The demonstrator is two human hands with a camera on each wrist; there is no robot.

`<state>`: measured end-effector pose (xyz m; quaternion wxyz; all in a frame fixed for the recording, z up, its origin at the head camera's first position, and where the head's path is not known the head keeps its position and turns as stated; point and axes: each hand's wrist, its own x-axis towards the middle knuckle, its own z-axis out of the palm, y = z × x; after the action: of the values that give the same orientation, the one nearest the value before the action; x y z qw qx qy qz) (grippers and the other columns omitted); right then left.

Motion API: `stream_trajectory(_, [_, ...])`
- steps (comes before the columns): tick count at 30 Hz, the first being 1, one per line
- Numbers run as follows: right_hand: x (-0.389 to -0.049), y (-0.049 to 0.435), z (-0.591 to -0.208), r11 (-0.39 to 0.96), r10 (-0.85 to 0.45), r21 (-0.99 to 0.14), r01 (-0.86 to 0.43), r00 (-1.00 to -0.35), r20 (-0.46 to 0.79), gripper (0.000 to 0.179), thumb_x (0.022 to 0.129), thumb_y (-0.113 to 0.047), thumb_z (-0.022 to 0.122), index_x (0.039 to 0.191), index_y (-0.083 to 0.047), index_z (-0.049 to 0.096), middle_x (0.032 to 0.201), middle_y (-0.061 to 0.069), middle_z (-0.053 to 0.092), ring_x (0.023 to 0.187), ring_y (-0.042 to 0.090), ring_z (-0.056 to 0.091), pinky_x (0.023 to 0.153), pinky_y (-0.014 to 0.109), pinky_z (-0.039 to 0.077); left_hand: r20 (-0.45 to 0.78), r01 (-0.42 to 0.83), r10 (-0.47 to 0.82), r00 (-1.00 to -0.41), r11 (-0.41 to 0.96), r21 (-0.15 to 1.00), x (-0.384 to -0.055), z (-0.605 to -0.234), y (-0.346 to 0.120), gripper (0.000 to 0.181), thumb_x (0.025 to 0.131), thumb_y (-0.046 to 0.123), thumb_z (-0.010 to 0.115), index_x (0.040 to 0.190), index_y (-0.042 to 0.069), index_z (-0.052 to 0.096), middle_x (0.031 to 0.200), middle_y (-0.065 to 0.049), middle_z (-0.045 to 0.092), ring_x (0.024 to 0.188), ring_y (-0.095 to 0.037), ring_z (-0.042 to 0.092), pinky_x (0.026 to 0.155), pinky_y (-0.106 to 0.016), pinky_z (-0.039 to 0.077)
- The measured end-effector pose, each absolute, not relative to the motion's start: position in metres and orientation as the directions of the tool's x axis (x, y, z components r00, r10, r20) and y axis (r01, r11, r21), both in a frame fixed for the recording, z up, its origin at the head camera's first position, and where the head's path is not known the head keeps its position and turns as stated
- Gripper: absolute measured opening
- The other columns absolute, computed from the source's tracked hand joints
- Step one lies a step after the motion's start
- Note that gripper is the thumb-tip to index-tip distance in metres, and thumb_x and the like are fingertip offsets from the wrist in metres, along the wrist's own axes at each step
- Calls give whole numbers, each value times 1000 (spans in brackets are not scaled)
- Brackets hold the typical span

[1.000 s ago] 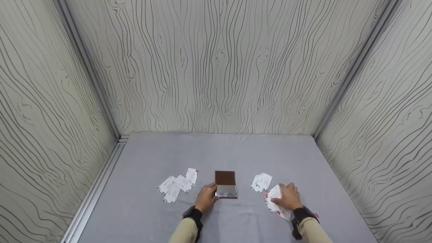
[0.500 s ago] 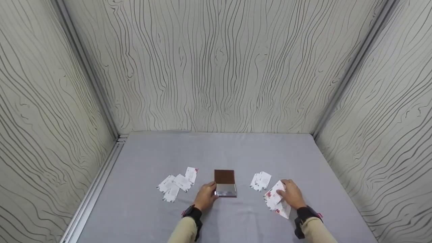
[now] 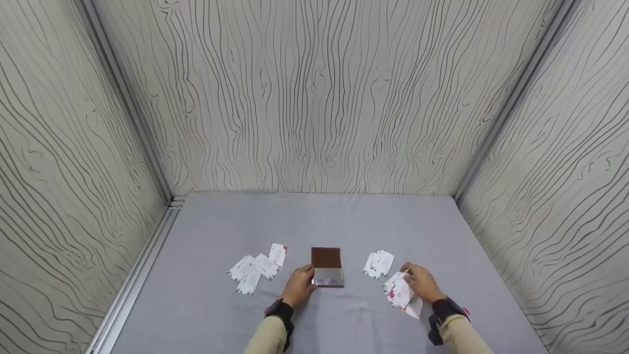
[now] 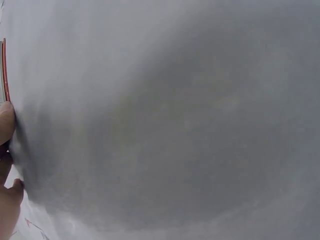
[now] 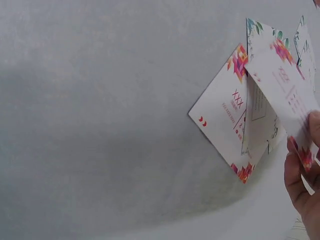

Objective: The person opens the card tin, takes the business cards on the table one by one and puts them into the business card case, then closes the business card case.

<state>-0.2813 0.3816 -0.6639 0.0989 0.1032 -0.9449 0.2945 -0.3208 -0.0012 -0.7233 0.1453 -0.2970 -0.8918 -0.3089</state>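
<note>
My left hand (image 3: 299, 286) grips the left edge of an open card case (image 3: 326, 257), brown inside the flap with a silvery pocket at the near side. In the left wrist view only a thin reddish rim of the case (image 4: 5, 70) and a few fingertips show at the edge. On the right, my right hand (image 3: 423, 283) pinches a white business card (image 5: 282, 90) printed with red and orange corner shapes. That card is tilted over other business cards (image 5: 220, 112) lying fanned on the cloth. Fingers partly cover the held card's end.
Several white cards (image 3: 250, 268) lie overlapping left of the case. Another small overlapping group of cards (image 3: 378, 264) rests between the case and my right hand. Grey cloth covers the table (image 3: 319, 216), and wood-patterned panels (image 3: 314, 98) rise behind and at both sides.
My right hand has drawn a card up from the right-hand pile, tilting it and turning it over the cards beneath. My left hand and the card case stay put.
</note>
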Motion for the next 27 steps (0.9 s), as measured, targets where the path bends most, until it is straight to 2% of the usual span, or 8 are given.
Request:
stream_trajectory(3, [-281, 383, -662, 818, -151, -516, -256, -960, 236, 17, 82, 9, 67, 94, -3, 64, 83, 10, 64, 78, 29, 60, 70, 47, 50, 428, 607, 436, -792, 636, 476, -320, -722, -1, 46, 78, 3, 79, 118, -14, 63, 121, -25, 63, 106, -40, 62, 94, -46, 51])
stream_trajectory(7, [-282, 384, -662, 822, -169, -504, -265, -959, 227, 16, 81, 9, 66, 91, -3, 63, 78, 6, 62, 72, 23, 57, 65, 40, 47, 406, 590, 431, -806, 641, 492, -318, -720, -1, 45, 79, 3, 78, 118, -13, 63, 123, -25, 63, 107, -40, 62, 95, -46, 50])
stream_trajectory(12, [-281, 382, -660, 795, -197, -532, -290, -954, 225, 18, 81, 15, 61, 88, -2, 63, 80, 8, 62, 72, 23, 56, 65, 39, 47, 395, 581, 429, -812, 647, 494, -317, -719, -1, 46, 79, 3, 78, 119, -13, 63, 124, -25, 62, 108, -40, 61, 94, -47, 50])
stream_trajectory(18, [-282, 381, -657, 762, -303, -525, -379, -925, 228, 23, 80, 18, 57, 83, -3, 67, 82, 8, 65, 74, 25, 59, 66, 37, 48, 399, 586, 432, -809, 646, 488, -316, -717, -1, 47, 79, 3, 78, 120, -14, 63, 125, -26, 61, 109, -42, 61, 94, -48, 50])
stream_trajectory(27, [-286, 378, -657, 721, -324, -583, -374, -926, 194, 27, 78, 20, 53, 84, -3, 66, 80, 7, 63, 73, 20, 55, 65, 29, 45, 392, 583, 433, -812, 646, 493, -315, -714, -1, 46, 80, 3, 78, 120, -14, 62, 125, -27, 61, 110, -41, 61, 95, -48, 49])
